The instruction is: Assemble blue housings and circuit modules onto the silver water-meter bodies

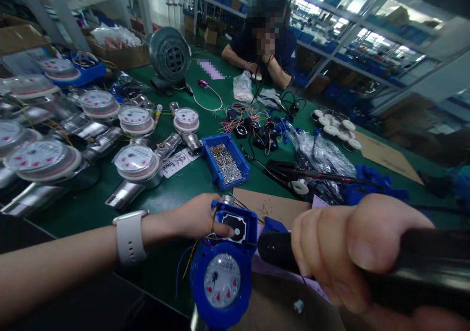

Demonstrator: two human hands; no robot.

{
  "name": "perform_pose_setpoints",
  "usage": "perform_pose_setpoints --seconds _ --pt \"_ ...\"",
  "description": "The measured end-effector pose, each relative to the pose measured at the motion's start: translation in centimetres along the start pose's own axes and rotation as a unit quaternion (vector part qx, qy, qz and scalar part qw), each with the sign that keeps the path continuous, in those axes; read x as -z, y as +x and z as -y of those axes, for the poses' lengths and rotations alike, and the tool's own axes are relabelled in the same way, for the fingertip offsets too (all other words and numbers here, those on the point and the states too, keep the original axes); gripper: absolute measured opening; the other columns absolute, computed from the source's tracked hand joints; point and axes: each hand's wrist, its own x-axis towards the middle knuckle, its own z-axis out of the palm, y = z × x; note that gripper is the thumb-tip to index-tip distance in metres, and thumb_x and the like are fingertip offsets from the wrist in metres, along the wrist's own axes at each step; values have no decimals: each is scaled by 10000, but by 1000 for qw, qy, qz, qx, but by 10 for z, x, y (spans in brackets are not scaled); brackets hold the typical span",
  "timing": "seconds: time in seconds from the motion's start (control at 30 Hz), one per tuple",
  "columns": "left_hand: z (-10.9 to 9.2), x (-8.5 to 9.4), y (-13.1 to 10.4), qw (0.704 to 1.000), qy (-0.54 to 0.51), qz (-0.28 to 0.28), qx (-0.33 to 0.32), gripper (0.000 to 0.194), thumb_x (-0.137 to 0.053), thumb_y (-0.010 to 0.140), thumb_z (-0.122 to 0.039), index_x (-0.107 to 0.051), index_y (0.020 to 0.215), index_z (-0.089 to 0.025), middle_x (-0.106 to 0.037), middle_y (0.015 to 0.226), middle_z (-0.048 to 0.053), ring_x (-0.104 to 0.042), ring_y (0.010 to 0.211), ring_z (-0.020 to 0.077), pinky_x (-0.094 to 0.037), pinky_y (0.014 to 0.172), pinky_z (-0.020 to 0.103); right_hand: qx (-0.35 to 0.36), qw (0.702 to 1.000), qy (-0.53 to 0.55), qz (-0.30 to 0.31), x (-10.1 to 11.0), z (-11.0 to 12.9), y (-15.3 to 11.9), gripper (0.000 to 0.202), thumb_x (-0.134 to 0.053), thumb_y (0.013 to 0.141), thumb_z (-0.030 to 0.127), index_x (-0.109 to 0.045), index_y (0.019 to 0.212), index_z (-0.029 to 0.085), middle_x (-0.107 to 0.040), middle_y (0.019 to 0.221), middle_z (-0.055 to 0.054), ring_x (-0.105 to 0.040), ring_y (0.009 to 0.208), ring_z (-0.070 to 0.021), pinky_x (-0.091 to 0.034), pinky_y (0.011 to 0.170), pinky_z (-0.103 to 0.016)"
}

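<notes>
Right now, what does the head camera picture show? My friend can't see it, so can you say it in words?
A person's left hand steadies a blue water meter on a green table while the right hand grips a black power tool pointed at it. Silver water meters and a blue bin of screws lie behind; another person sits opposite.

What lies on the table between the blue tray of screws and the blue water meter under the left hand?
In the head view, between the blue tray and the blue water meter held by the left hand: bare green table and a cardboard sheet's edge.
</notes>
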Motion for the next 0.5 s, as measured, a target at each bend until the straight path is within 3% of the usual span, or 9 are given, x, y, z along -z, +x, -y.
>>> perform_pose_setpoints --seconds 0.13,0.33,0.5 --pt "-3 1 -2 1000 11 -14 10 324 -740 583 -271 -623 865 -164 -619 684 -46 -537 605 110 -424 582 231 -40 998 -25 37 6 -3 -3 339 -757 663 446 -535 794 225 -482 498 62 -432 414 -101 -375 420 -247" --pt "-4 1 -2 998 60 -21 18 324 -734 574 -293 -624 848 -159 -639 711 -23 -564 639 140 -435 600 259 -100 992 -14 81 14 -4 0 288 -793 639 295 -563 804 245 -529 552 61 -492 437 -108 -425 443 -245" --pt "-2 -1 0 998 52 -35 18 265 -733 560 -291 -629 765 -160 -632 670 -16 -560 616 146 -424 548 254 -77 993 -27 81 12 -6 5 186 -764 684 225 -581 719 228 -546 516 54 -543 462 -121 -439 433 -234"
